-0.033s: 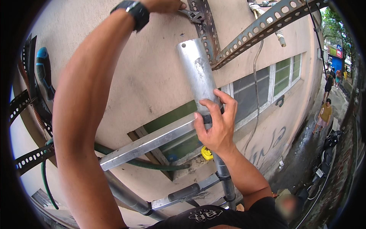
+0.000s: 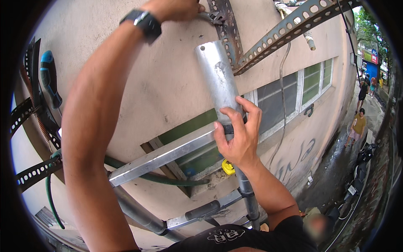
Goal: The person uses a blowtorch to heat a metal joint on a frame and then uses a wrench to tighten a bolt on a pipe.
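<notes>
My left hand [image 2: 178,8], with a black watch on its wrist, is closed round the handle of an adjustable wrench [image 2: 215,17] at the top edge. The wrench's jaws are against a rusty perforated angle bar [image 2: 231,40] on the wall; whatever they grip is too small to make out. My right hand [image 2: 242,136] curls round the metal upright tube of a ladder [image 2: 216,75], thumb near the dark collar at its rung. The tube's top end stands just below the wrench, close to the angle bar.
A second perforated bar [image 2: 294,31] slants out to the right. Louvred windows [image 2: 289,94] sit in the wall. At left, a blue-black screwdriver [image 2: 49,80] hangs beside perforated bars and a green hose [image 2: 168,181]. Far below right, people [image 2: 357,126] and a motorcycle [image 2: 357,172] occupy the alley.
My left wrist and forearm have shifted slightly down, showing more of the hand. The wrench's jaws stay at the angle bar. My right hand keeps its place on the ladder.
</notes>
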`<move>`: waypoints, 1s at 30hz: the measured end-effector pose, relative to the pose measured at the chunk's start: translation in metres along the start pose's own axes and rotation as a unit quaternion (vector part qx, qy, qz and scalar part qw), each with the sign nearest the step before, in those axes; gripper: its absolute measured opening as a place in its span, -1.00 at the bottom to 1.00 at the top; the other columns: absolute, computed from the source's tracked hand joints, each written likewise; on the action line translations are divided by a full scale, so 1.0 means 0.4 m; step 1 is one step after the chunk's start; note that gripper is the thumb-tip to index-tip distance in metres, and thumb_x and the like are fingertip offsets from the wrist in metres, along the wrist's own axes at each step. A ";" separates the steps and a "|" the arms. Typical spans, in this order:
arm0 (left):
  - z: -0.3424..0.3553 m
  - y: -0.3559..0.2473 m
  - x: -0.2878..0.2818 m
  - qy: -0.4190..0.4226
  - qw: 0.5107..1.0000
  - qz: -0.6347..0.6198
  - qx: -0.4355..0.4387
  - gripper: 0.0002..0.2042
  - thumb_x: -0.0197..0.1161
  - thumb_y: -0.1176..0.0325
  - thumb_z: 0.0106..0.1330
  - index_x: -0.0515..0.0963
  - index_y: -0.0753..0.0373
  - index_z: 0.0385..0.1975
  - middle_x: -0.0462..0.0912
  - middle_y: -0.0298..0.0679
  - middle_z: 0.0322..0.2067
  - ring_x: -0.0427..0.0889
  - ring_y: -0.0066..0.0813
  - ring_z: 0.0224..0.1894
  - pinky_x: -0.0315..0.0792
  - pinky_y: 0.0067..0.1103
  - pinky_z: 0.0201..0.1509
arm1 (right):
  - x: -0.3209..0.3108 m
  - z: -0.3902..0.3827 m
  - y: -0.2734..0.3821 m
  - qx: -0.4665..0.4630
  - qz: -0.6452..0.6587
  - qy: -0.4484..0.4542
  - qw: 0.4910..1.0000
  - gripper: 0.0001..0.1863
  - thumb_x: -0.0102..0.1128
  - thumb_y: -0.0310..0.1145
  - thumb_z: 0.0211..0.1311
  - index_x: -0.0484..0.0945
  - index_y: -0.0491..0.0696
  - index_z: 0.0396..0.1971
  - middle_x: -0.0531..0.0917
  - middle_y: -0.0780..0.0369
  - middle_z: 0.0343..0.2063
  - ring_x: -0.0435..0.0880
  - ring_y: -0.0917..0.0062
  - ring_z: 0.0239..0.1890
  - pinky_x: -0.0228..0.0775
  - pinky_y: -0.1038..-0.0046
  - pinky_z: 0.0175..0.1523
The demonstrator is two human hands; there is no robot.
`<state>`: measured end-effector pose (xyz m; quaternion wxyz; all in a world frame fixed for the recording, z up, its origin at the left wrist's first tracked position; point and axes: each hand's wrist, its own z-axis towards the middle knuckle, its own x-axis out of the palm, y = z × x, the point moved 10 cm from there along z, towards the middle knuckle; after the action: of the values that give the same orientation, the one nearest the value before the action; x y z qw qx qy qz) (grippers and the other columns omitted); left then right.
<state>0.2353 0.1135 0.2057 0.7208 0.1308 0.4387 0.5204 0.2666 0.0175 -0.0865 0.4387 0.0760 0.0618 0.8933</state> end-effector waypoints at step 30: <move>0.059 0.061 -0.079 0.031 0.999 -0.003 -0.027 -0.69 0.38 0.20 0.24 0.73 0.33 -0.18 0.75 0.11 -0.17 0.72 0.04 -0.05 0.56 -0.27 0.06 | 0.008 0.002 0.022 -0.008 0.000 0.001 1.000 -0.65 0.39 -0.36 0.11 0.64 -0.06 -0.07 0.39 -0.03 0.12 0.39 0.09 0.12 0.26 0.11 0.21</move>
<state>0.2355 0.1029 0.2508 0.7113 0.0941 0.4475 0.5338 0.2579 0.0147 -0.0838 0.4392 0.0716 0.0556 0.8938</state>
